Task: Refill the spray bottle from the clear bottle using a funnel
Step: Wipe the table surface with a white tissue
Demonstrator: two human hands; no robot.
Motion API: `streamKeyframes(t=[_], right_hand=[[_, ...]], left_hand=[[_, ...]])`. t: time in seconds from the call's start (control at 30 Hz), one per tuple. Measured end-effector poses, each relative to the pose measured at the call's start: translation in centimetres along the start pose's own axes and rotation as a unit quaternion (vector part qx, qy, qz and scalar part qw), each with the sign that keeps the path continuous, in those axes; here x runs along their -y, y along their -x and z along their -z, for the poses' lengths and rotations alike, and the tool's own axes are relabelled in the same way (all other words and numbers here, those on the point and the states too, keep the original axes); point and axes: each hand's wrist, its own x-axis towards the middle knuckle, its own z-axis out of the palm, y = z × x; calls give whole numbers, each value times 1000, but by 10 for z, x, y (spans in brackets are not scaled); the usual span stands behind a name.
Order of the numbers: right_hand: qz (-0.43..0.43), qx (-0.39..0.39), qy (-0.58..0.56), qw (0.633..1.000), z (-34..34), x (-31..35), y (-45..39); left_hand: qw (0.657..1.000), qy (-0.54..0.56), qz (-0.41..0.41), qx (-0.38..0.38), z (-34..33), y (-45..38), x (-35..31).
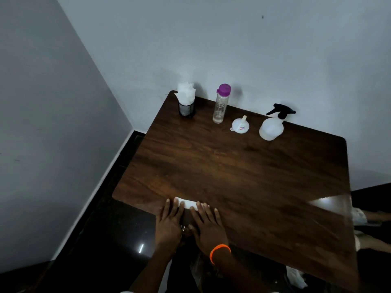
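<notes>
Both hands lie flat on the near edge of the worktop (243,166), side by side and almost touching. The left hand (170,223) and the right hand (208,226) each have the fingers spread and pressed down on a folded white paper (188,203), whose far edge shows past the fingertips. Neither hand pinches or holds anything. An orange band (220,251) circles the right wrist.

The task's things stand well apart from the hands, in a row along the far side of the worktop by the wall. The clear bottle (221,105) stands upright with its purple cap on; only a little liquid seems to sit near its bottom, though the dim light makes that hard to tell. Just to its right the white funnel (240,125) rests mouth-down with its spout pointing up. Further right stands the spray bottle (271,127), upright, with its black trigger head fitted on. At the far left a black mesh holder with white tissues (186,101) stands apart from the rest.

By my reading the refill has not begun: both bottles are closed and the funnel is unused. The next move would call for reaching to the far right, steadying the spray bottle and unscrewing its head, so the funnel can be turned over and seated in the neck.
</notes>
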Motion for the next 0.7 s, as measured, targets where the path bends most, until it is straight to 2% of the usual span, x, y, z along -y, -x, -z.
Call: streamKeyframes(t=[0.13, 0.23, 0.7], right_hand=[[-36, -3, 3, 999, 4, -28, 20], [-55, -1, 2, 998, 9, -49, 23], [-158, -48, -28, 986, 59, -119, -91]], left_hand=[[998, -35, -23, 48, -24, -11, -22], [994, -68, -25, 79, -18, -27, -46], [993, -87, -71, 38, 39, -178, -108]])
